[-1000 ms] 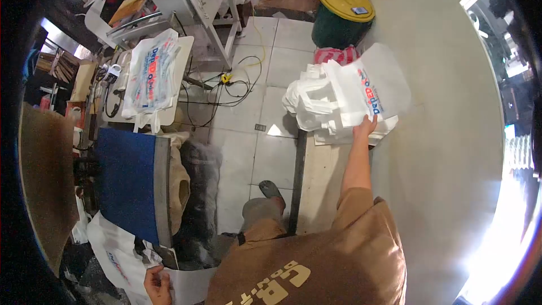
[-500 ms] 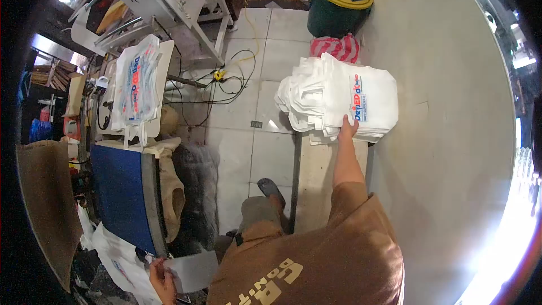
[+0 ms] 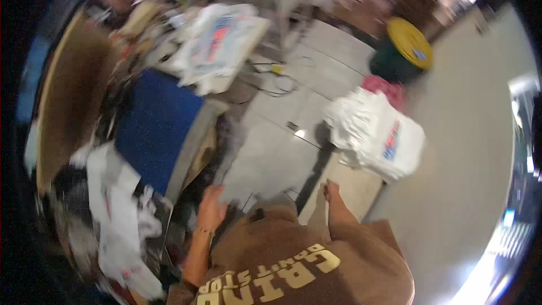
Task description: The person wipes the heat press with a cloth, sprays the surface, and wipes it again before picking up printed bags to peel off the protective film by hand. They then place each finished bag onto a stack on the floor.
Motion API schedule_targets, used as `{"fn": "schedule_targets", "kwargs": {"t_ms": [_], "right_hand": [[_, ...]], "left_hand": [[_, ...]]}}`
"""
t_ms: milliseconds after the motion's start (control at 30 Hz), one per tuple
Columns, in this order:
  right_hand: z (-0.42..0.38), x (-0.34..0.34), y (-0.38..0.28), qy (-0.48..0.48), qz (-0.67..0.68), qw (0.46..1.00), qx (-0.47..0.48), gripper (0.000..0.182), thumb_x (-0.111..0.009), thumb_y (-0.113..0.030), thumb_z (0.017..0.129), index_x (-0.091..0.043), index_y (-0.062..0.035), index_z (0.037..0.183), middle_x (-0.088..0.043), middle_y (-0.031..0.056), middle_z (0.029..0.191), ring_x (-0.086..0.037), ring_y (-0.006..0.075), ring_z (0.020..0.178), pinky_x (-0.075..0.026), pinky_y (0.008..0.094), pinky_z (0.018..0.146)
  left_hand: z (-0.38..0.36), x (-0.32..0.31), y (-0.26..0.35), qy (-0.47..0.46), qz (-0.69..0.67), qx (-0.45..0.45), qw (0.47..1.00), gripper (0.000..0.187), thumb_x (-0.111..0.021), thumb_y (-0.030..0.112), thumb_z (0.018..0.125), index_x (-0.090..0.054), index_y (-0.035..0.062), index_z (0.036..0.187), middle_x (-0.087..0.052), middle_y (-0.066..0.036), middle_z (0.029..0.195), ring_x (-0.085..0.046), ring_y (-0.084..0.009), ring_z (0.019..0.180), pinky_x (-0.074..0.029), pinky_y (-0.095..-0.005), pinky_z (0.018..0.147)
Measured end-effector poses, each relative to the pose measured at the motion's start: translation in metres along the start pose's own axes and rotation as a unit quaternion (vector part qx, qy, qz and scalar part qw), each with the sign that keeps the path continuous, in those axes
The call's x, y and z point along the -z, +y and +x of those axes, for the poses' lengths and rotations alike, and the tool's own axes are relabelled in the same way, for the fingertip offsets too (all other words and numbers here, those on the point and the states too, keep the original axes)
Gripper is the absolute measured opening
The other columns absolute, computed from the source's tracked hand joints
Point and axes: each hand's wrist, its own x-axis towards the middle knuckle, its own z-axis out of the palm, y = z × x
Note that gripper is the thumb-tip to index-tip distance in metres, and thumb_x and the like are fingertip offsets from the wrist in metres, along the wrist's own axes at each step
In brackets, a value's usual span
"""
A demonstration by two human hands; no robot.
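Note:
My left hand (image 3: 213, 209) is raised in front of my body, fingers apart and nothing in it, near the blue panel (image 3: 158, 130). My right hand (image 3: 331, 190) hangs over a pale bench (image 3: 347, 186), just short of a stack of white printed bags (image 3: 375, 133); motion blur smears its fingers. The stack lies on the bench's far end, handles toward the left. More white printed bags (image 3: 212, 42) lie on a board at the upper left. At the lower left, a loose white bag (image 3: 116, 209) hangs down beside the blue panel.
A green bin with a yellow lid (image 3: 407, 44) stands beyond the stack, with a pink bag (image 3: 384, 89) between them. Cables (image 3: 276, 82) lie on the tiled floor (image 3: 274, 141). A plain wall (image 3: 457, 152) runs along the right. A brown board (image 3: 73, 96) stands at left.
My view has turned left. My right hand has come off the bag stack and back toward me. My left hand has risen from the pale sheet and white bag at the lower left.

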Motion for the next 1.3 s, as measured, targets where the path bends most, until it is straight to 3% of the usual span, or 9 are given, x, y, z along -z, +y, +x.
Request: {"fn": "schedule_targets", "kwargs": {"t_ms": [100,400,433,667,767,800,900,1033,1300], "right_hand": [[-0.078,-0.039,-0.043,-0.251,-0.127,0.952,-0.121,0.024,-0.059,-0.024,0.093,-0.059,-0.0032,0.106,-0.062,0.0077,0.086,-0.062,0.0217,0.074,-0.056,0.0364,0.063],[0.018,-0.070,-0.134,-0.467,-0.531,0.620,0.339,0.031,-0.058,-0.021,0.093,-0.056,0.0022,0.113,-0.066,0.0151,0.099,-0.065,0.0264,0.079,-0.054,0.0407,0.067],[-0.039,-0.089,-0.151,-0.432,-0.533,0.697,0.208,0.025,-0.058,-0.021,0.093,-0.057,-0.0040,0.111,-0.065,0.0130,0.096,-0.062,0.0257,0.078,-0.051,0.0396,0.061],[-0.198,-0.180,-0.158,-0.355,-0.613,0.705,0.034,0.033,-0.062,-0.026,0.093,-0.057,-0.0093,0.121,-0.066,0.0101,0.100,-0.062,0.0230,0.080,-0.051,0.0344,0.066],[-0.180,-0.208,-0.115,-0.485,-0.689,0.519,0.140,0.039,-0.063,-0.028,0.093,-0.057,-0.0068,0.125,-0.067,0.0099,0.100,-0.062,0.0197,0.079,-0.050,0.0318,0.067],[-0.158,-0.213,-0.104,-0.603,-0.682,0.329,0.252,0.041,-0.064,-0.030,0.093,-0.058,-0.0049,0.125,-0.068,0.0098,0.101,-0.062,0.0184,0.081,-0.050,0.0319,0.068],[-0.273,-0.255,-0.040,-0.467,-0.748,0.439,0.175,0.043,-0.065,-0.031,0.092,-0.060,-0.0002,0.122,-0.069,0.0118,0.103,-0.062,0.0158,0.083,-0.051,0.0323,0.070],[-0.412,-0.316,0.028,-0.496,-0.784,0.297,0.225,0.043,-0.065,-0.030,0.092,-0.061,0.0011,0.122,-0.069,0.0147,0.107,-0.063,0.0160,0.087,-0.051,0.0334,0.076],[-0.602,-0.424,0.078,-0.711,-0.606,0.217,0.282,0.037,-0.069,-0.019,0.091,-0.061,-0.0043,0.124,-0.064,0.0101,0.110,-0.060,0.0144,0.102,-0.052,0.0299,0.077]], "left_hand": [[-0.006,-0.004,0.010,-0.206,-0.101,0.141,0.963,0.038,-0.064,0.010,0.086,-0.060,0.0026,0.123,-0.060,-0.017,0.125,-0.057,-0.0357,0.115,-0.046,-0.0421,0.098],[-0.118,0.025,-0.045,0.235,-0.075,0.331,0.911,0.027,-0.063,0.021,0.086,-0.069,0.0037,0.105,-0.070,-0.018,0.099,-0.068,-0.0333,0.093,-0.053,-0.0418,0.082],[-0.140,0.040,-0.057,0.300,-0.043,0.364,0.881,0.024,-0.064,0.021,0.085,-0.071,0.0046,0.101,-0.071,-0.017,0.097,-0.068,-0.0329,0.090,-0.053,-0.0418,0.081],[-0.391,0.090,-0.232,0.429,0.080,0.677,0.592,0.069,-0.074,0.033,0.072,-0.054,0.0075,0.132,-0.047,-0.030,0.137,-0.044,-0.0434,0.128,-0.042,-0.0484,0.102],[-0.482,0.082,-0.260,0.433,0.119,0.858,0.248,0.115,-0.072,0.063,0.068,-0.021,0.0049,0.153,-0.025,-0.035,0.150,-0.033,-0.0454,0.137,-0.035,-0.0556,0.106],[-0.518,0.067,-0.277,0.431,0.116,0.862,0.242,0.115,-0.072,0.063,0.068,-0.021,0.0049,0.153,-0.025,-0.035,0.150,-0.033,-0.0454,0.137,-0.035,-0.0556,0.106],[-0.554,0.044,-0.269,0.565,-0.103,0.781,0.246,0.089,-0.084,0.041,0.070,-0.046,-0.0005,0.139,-0.055,-0.017,0.135,-0.051,-0.0298,0.125,-0.042,-0.0482,0.105],[-0.538,0.072,-0.220,0.644,-0.105,0.665,0.363,0.069,-0.078,0.038,0.075,-0.057,-0.0005,0.129,-0.053,-0.024,0.137,-0.054,-0.0367,0.122,-0.046,-0.0436,0.097],[-0.407,0.341,-0.008,0.438,0.140,0.408,0.789,0.018,-0.070,0.005,0.082,-0.062,-0.0036,0.095,-0.065,-0.018,0.082,-0.066,-0.0356,0.081,-0.051,-0.0384,0.071]]}}
